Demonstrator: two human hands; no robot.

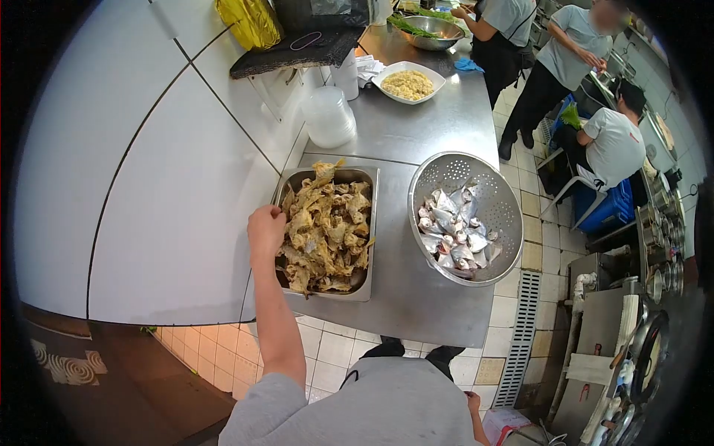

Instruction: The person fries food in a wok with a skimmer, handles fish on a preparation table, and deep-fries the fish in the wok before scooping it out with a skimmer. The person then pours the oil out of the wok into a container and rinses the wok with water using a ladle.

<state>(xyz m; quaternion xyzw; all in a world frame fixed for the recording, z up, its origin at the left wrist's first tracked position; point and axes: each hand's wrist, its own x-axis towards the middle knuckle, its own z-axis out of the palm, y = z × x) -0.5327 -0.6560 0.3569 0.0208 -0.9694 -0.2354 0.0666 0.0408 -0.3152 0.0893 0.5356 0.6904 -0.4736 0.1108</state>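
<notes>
My left hand (266, 232) is closed on the left rim of a rectangular metal tray (374, 223). Browned, fried-looking fish pieces (327, 230) are heaped in it, some rising above the rim. To the right, a round steel colander (504, 204) holds raw silvery fish pieces (457, 227); neither hand touches it. Low at my right side hangs my right hand (473, 402), mostly hidden by my body, and its fingers cannot be made out.
A steel counter (439, 320) carries stacked clear plastic tubs (329, 119), a white bowl of yellow food (407, 84) and a large metal bowl (428, 33). A white wall (171, 186) borders the left. Several people stand or sit at the upper right, one on a white chair (573, 197).
</notes>
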